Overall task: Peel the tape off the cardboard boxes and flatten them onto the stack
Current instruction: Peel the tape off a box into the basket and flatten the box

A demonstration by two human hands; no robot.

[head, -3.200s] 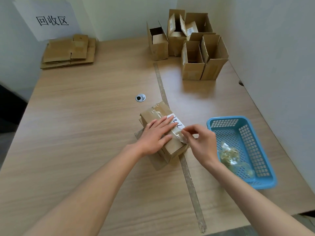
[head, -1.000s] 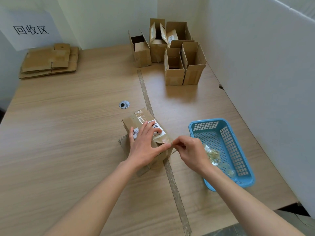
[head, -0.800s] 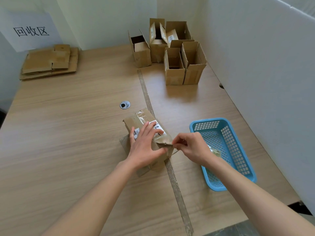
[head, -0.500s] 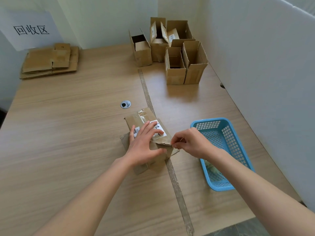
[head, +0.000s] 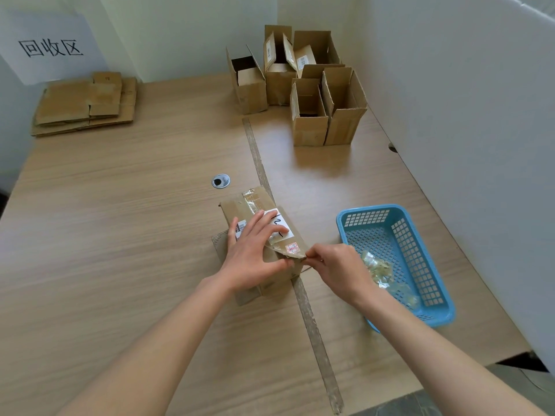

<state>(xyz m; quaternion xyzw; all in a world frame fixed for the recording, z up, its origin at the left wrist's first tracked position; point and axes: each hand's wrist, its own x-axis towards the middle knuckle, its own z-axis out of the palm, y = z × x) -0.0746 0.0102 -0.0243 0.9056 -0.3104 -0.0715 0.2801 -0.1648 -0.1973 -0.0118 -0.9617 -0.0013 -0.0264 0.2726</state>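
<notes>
A wood-grain desk (head: 120, 223) fills a pale corner. A strip of old tape (head: 303, 298) runs front to back, beside 1 metal grommet (head: 220, 180). A white sign (head: 49, 49) hangs above the far left corner.

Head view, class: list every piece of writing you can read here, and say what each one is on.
"回收区": white sign on the wall above the flat stack.
Black handwriting on the white label of the box: unclear.
Small red stamp on the box: too small.
Labels on the far boxes: too small.
</notes>
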